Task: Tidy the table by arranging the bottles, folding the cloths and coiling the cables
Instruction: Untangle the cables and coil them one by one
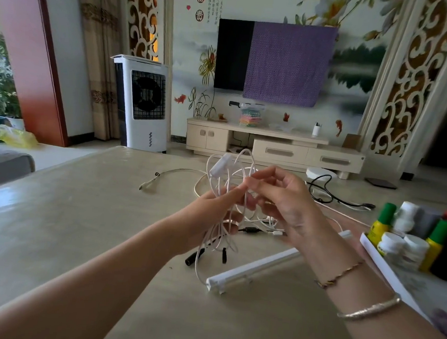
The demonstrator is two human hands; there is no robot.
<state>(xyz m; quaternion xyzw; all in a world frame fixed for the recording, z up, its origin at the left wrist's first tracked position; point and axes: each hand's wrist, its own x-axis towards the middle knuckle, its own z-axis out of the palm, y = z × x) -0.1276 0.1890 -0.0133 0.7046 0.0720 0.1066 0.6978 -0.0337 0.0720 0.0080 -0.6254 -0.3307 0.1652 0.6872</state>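
Note:
My left hand [208, 216] grips a loose bundle of white cable [225, 185] lifted above the beige table [82, 212]; loops stand up over the hand and black plugs hang below it. My right hand [278, 197] pinches a strand of the same white cable beside the left fingertips. A long white light bar [252, 269] lies on the table under my hands. More white cable [164, 173] trails left, and a black cable [326, 192] lies behind my right hand. Several bottles [413, 235], white, yellow-green and dark, stand grouped at the right.
A white flat tray or box [384, 268] edge lies under the bottles at the right, with patterned cloth [445, 317] near it. Beyond the table are a TV cabinet [271, 143], a white air cooler [145, 103] and a grey sofa corner [3, 164].

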